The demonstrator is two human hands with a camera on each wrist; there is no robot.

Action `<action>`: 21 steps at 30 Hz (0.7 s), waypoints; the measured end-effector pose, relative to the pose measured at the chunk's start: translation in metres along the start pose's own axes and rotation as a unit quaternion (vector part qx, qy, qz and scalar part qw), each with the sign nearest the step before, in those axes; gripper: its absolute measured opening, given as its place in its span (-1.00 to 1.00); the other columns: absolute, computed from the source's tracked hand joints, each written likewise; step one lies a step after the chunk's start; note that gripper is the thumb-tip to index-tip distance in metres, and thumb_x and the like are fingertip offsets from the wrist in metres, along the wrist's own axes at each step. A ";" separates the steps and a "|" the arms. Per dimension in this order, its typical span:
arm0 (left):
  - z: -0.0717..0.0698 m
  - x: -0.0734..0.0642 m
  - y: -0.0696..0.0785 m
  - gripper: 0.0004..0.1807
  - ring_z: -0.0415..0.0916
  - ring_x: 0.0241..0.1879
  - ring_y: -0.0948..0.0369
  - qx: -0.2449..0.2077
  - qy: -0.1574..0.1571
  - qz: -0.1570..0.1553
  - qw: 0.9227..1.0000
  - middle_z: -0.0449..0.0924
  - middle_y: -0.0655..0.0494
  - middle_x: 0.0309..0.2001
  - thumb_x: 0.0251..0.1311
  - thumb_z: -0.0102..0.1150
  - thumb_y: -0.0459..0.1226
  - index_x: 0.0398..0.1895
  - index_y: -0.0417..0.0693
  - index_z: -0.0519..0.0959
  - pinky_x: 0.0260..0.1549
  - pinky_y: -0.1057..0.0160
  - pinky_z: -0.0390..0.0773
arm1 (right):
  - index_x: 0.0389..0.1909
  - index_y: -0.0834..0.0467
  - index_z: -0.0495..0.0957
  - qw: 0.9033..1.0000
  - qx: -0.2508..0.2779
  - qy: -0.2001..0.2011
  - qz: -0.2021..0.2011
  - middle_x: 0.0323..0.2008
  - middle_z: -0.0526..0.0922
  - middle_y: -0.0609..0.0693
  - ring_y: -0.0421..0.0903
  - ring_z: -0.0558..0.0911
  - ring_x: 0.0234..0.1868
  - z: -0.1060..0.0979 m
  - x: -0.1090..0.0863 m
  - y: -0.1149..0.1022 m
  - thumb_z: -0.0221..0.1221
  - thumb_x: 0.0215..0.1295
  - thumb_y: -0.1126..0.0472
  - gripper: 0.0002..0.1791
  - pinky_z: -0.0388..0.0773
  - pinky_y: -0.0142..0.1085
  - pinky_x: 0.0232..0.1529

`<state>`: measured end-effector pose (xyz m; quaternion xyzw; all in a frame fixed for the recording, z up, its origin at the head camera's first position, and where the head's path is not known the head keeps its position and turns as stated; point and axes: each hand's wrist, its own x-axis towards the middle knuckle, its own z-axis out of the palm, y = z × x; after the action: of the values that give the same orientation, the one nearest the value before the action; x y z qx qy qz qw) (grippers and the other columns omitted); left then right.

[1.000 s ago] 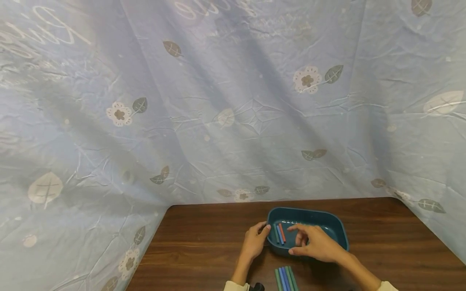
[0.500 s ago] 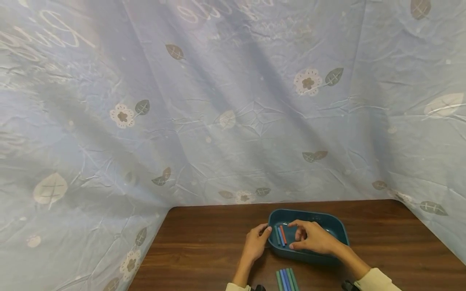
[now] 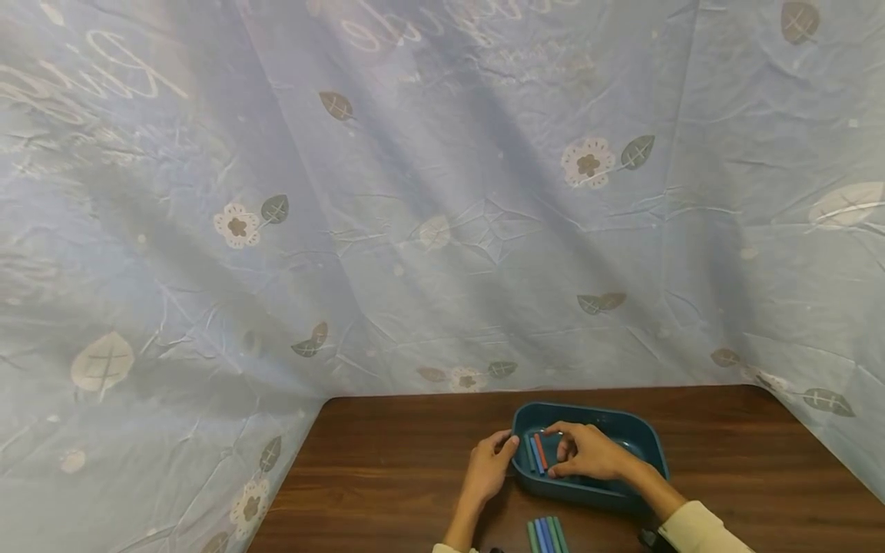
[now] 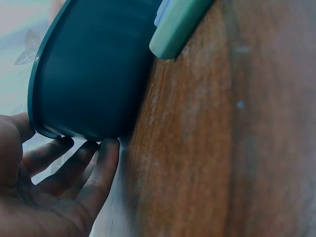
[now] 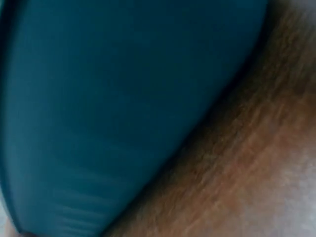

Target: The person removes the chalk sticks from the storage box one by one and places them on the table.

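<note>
In the head view, a dark teal rectangular basin (image 3: 593, 495) stands on the table. My left hand (image 3: 486, 470) grips its left end, thumb at the rim; in the left wrist view the fingers (image 4: 101, 173) lie against the outside wall. My right hand (image 3: 591, 453) reaches into the basin, index finger and thumb bent and apart, close to the two ends of a red stick (image 3: 541, 452). Beside that lie a blue stick (image 3: 537, 454) and a darker green-blue stick (image 3: 531, 455). The right wrist view shows only the basin's outer wall (image 5: 113, 98) and tabletop, without fingers.
Several green and blue sticks (image 3: 548, 535) lie side by side in front of the basin on the brown wooden table (image 3: 401, 453). A pale patterned cloth (image 3: 456, 292) hangs behind and around the table.
My right hand has moved down and left, bringing thumb and index finger close to the red stick. The left hand stays at the basin's end. The whole head view has shifted slightly.
</note>
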<state>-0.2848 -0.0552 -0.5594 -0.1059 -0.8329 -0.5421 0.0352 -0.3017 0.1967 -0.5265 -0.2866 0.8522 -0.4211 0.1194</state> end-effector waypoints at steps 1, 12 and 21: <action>0.000 0.000 0.000 -0.56 0.74 0.06 0.08 -0.001 0.000 0.001 1.000 0.82 -0.05 0.05 0.59 0.15 -0.06 0.25 -0.18 0.70 0.05 0.09 0.67 | 0.41 0.44 0.42 1.000 -0.002 0.001 0.001 -0.30 0.68 -0.04 -0.22 0.66 -0.38 0.000 0.001 0.001 0.50 0.31 0.08 -0.18 0.62 -0.32 -0.32; 0.001 -0.001 -0.002 -0.56 0.74 0.00 0.12 -0.014 -0.012 0.000 1.000 0.82 -0.06 0.02 0.59 0.15 -0.08 0.26 -0.20 0.69 -0.02 0.15 0.68 | 0.39 0.36 0.48 0.999 -0.027 0.017 0.021 -0.33 0.66 -0.06 -0.22 0.63 -0.40 0.004 0.014 0.022 0.56 0.21 0.02 -0.16 0.57 -0.33 -0.31; -0.001 0.001 -0.001 -0.58 0.74 0.02 0.09 -0.011 -0.005 0.000 1.000 0.82 -0.03 0.03 0.58 0.15 -0.08 0.25 -0.17 0.70 0.02 0.10 0.68 | 0.40 0.29 0.51 0.999 -0.043 0.009 0.013 -0.33 0.67 -0.06 -0.23 0.60 -0.44 0.005 0.027 0.030 0.58 0.15 0.01 -0.15 0.54 -0.33 -0.35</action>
<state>-0.2857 -0.0567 -0.5595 -0.1091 -0.8269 -0.5508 0.0303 -0.3330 0.1923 -0.5518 -0.2763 0.8745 -0.3845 0.1049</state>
